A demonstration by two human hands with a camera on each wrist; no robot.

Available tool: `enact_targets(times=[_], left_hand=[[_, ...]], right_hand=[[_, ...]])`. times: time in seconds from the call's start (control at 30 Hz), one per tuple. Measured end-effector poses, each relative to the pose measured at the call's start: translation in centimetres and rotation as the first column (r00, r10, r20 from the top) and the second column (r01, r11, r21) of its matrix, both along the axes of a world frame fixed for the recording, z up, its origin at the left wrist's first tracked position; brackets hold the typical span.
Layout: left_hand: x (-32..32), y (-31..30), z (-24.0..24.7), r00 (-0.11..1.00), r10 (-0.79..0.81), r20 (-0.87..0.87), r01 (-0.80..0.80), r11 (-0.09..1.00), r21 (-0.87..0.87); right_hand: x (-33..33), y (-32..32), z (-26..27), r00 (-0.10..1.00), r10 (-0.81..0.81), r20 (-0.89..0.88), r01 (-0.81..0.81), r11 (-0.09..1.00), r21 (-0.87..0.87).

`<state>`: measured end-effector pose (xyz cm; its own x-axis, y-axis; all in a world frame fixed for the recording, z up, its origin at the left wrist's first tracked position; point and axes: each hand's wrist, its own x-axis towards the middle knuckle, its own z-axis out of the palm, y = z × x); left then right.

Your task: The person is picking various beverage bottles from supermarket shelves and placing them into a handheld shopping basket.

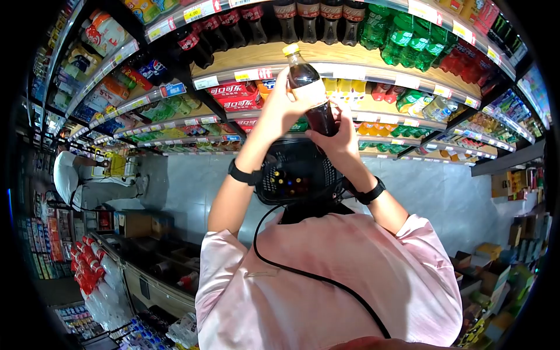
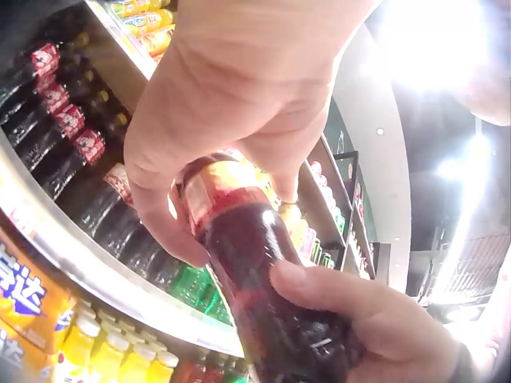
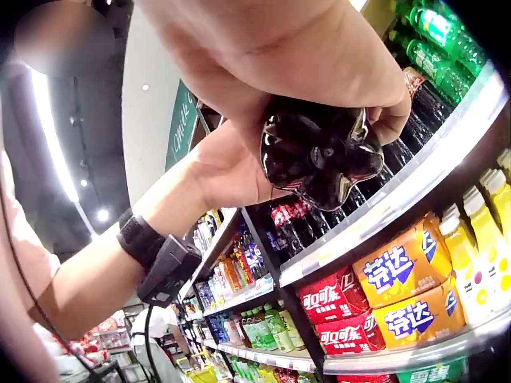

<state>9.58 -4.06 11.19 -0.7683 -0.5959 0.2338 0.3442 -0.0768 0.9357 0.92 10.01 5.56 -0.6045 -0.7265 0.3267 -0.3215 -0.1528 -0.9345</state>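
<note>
A dark bottle with a yellow cap and pale label (image 1: pixel 309 90) is held up, tilted, before the shelves. My left hand (image 1: pixel 284 108) grips its upper part around the label; in the left wrist view that hand (image 2: pixel 239 96) curls over the label of the bottle (image 2: pixel 255 271). My right hand (image 1: pixel 338 131) holds the lower part, its thumb along the side. In the right wrist view the bottle's lobed base (image 3: pixel 319 155) faces the camera, with my right hand (image 3: pixel 295 56) around it and my left hand (image 3: pixel 231 171) behind.
Below the hands is a black basket (image 1: pixel 271 195) with several items inside. Shelves of bottles (image 1: pixel 408 44) and red packs (image 1: pixel 236 96) curve ahead. At the left a person in a white shirt (image 1: pixel 65 175) bends by a yellow cart (image 1: pixel 119 165). A black cable (image 1: pixel 309 271) crosses my shirt.
</note>
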Motion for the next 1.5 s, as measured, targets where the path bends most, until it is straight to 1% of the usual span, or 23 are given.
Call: enact_targets(times=[0.07,0.1,0.13,0.17,0.2,0.27,0.33,0.4,0.43,0.53,0.57,0.77,0.83,0.87,0.93,0.97,1.0,1.07,1.13,1.2,1.3,1.47,1.5], left_hand=[[-0.1,0.4,-0.3,0.996,0.093,0.01,-0.09,0.984,-0.154],[-0.2,0.0,-0.6,0.996,0.094,0.007,-0.092,0.983,-0.159],[-0.3,-0.5,-1.1,0.998,0.053,-0.022,-0.054,0.996,-0.067],[-0.3,-0.9,-1.3,0.999,0.014,-0.053,-0.013,1.0,0.026],[-0.1,-1.2,-1.6,0.999,0.016,-0.052,-0.015,1.0,0.024],[0.3,-1.9,-2.0,0.998,-0.018,-0.052,0.022,0.997,0.069],[0.7,-2.3,-2.2,1.0,-0.008,-0.001,0.008,0.999,0.042],[0.8,-2.5,-2.1,0.997,0.004,0.072,-0.009,0.998,0.061],[0.4,-2.7,-2.7,0.999,0.019,0.041,-0.022,0.998,0.054],[-0.3,-2.4,-2.4,0.999,-0.031,0.041,0.026,0.994,0.107],[-0.2,-2.2,-1.5,0.992,-0.062,0.107,0.05,0.993,0.11],[-3.5,-1.7,2.2,0.979,-0.107,0.173,0.103,0.994,0.033],[-5.6,-2.8,2.6,0.983,-0.136,0.126,0.133,0.991,0.026],[-7.2,-3.2,2.3,0.991,-0.128,0.034,0.127,0.991,0.043],[-10.3,-5.4,1.7,0.984,-0.098,0.147,0.097,0.995,0.012],[-10.9,-5.2,3.2,0.985,-0.124,0.119,0.125,0.992,-0.004],[-12.9,-5.8,2.7,0.999,-0.038,0.026,0.038,0.999,-0.026],[-15.7,-6.8,2.1,0.998,0.052,-0.023,-0.054,0.996,-0.078],[-18.7,-8.1,1.4,0.991,0.132,-0.036,-0.136,0.976,-0.168],[-20.4,-8.1,1.5,0.989,0.14,-0.048,-0.145,0.98,-0.133],[-22.0,-8.5,2.9,0.991,0.094,-0.096,-0.114,0.967,-0.227],[-23.3,-8.0,3.2,0.979,0.2,-0.042,-0.195,0.847,-0.494],[-23.7,-7.9,2.5,0.969,0.23,-0.086,-0.24,0.809,-0.536]], right_hand=[[0.2,0.2,-0.1,0.995,-0.038,-0.088,0.04,0.999,0.029],[0.5,0.4,0.4,0.99,-0.042,-0.133,0.044,0.999,0.014],[0.8,0.8,1.1,0.983,-0.046,-0.176,0.046,0.999,-0.002],[1.0,1.6,3.0,0.997,0.071,0.037,-0.073,0.995,0.069],[0.4,1.6,2.4,0.997,0.073,0.037,-0.076,0.995,0.067],[-1.1,1.1,0.7,0.904,0.314,0.292,-0.299,0.95,-0.095],[-1.4,1.6,0.0,0.876,0.336,0.345,-0.303,0.942,-0.147],[-1.5,2.2,0.3,0.704,0.311,0.638,-0.388,0.921,-0.021],[-1.3,2.5,0.8,0.78,0.312,0.543,-0.373,0.928,0.003],[-1.7,2.3,0.3,0.836,0.307,0.455,-0.334,0.942,-0.023],[-1.8,2.2,0.2,0.834,0.318,0.45,-0.322,0.944,-0.071],[-5.0,0.2,-1.3,0.95,0.202,0.24,-0.187,0.979,-0.084],[-6.4,-0.3,0.0,0.938,0.177,0.298,-0.166,0.984,-0.064],[-7.4,-0.8,0.6,0.922,0.158,0.355,-0.153,0.987,-0.043],[-11.0,-3.3,-0.7,1.0,0.021,-0.004,-0.021,1.0,0.012],[-11.5,-2.9,2.0,0.989,-0.027,-0.143,0.042,0.994,0.099],[-11.9,-2.6,4.8,0.957,-0.062,-0.284,0.115,0.978,0.177],[-15.0,-4.9,3.4,0.872,-0.225,-0.436,0.286,0.955,0.081],[-18.0,-6.7,3.4,0.905,-0.194,-0.379,0.224,0.974,0.036],[-19.3,-7.4,4.3,0.883,-0.235,-0.406,0.3,0.949,0.102],[-21.1,-8.3,5.0,0.831,-0.281,-0.481,0.363,0.928,0.085],[-22.5,-10.0,4.3,0.871,-0.271,-0.41,0.341,0.934,0.107],[-22.7,-10.5,3.5,0.869,-0.27,-0.415,0.348,0.929,0.123]])
